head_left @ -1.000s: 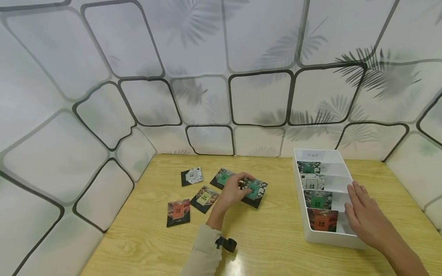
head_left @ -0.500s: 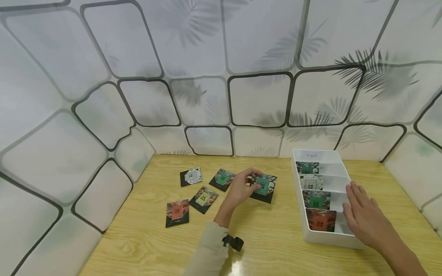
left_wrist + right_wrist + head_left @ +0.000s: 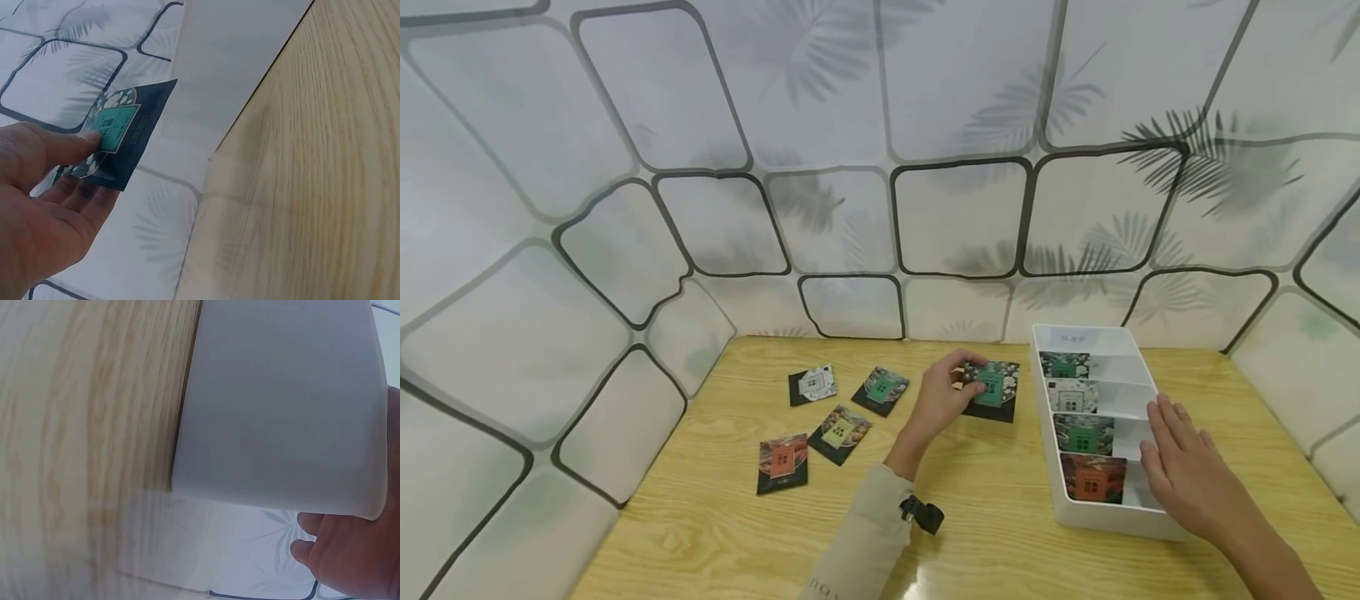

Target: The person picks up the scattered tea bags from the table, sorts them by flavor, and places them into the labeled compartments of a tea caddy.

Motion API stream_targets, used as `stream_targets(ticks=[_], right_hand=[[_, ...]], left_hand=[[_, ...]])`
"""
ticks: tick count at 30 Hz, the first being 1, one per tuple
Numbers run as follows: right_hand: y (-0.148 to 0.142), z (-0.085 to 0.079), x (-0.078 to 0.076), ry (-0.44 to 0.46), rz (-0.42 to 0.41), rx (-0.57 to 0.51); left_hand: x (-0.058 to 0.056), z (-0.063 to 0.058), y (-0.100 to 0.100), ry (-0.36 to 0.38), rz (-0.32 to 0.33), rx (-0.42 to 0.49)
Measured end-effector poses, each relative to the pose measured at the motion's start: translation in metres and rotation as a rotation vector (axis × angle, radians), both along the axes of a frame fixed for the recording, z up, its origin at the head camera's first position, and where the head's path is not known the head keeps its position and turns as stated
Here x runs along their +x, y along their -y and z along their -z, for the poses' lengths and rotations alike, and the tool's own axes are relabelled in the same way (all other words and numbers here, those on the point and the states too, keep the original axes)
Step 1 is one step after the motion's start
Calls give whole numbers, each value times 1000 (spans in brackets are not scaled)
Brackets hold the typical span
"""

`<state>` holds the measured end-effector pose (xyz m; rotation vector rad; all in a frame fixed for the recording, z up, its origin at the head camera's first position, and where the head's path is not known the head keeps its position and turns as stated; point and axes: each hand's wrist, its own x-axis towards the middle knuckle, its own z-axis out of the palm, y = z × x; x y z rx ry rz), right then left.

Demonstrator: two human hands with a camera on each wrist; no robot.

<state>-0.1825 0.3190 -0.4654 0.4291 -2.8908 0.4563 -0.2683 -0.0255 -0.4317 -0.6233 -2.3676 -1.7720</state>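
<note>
My left hand (image 3: 938, 400) pinches a flat dark sachet (image 3: 998, 390) with a green label and a floral print, thumb on its face. In the left wrist view the sachet (image 3: 134, 134) is tilted and held above the wooden table, with the fingers behind it. My right hand (image 3: 1195, 475) lies with straight fingers along the right rim of a white divided box (image 3: 1120, 523). Upright in its compartments stand several sachets, including a red-labelled sachet (image 3: 1093, 479) at the front and a white sachet (image 3: 1072, 396) farther back. The right wrist view shows the box's outer wall (image 3: 281, 412) beside the hand.
Left on the wooden table (image 3: 700, 533) lie a white sachet (image 3: 812, 384), a green-labelled sachet (image 3: 882, 390), a yellow-labelled sachet (image 3: 841, 433) and a red-labelled sachet (image 3: 782, 463). A patterned curtain (image 3: 850, 225) surrounds the table at the back and sides.
My left hand has lifted the green-labelled sachet off the table and carried it right, toward the box. The right hand stays at the box's rim.
</note>
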Motion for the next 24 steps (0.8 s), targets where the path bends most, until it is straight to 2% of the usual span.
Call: stream_targets(ticks=[7,15,21,24], right_hand=[[1,-1,2,2,7,-1],[0,2,2,-31,1,-25],[-1,1,0,-24,0,-26],[0,1,0,-11,3,-30]], left_hand=[[-14,-8,-17,-69,-37,12],[-31,-21,-32,-68,-30,-22],[-37,-31,-48,-80,-43,-30],[-40,-32,-55,-85,-47,-28]])
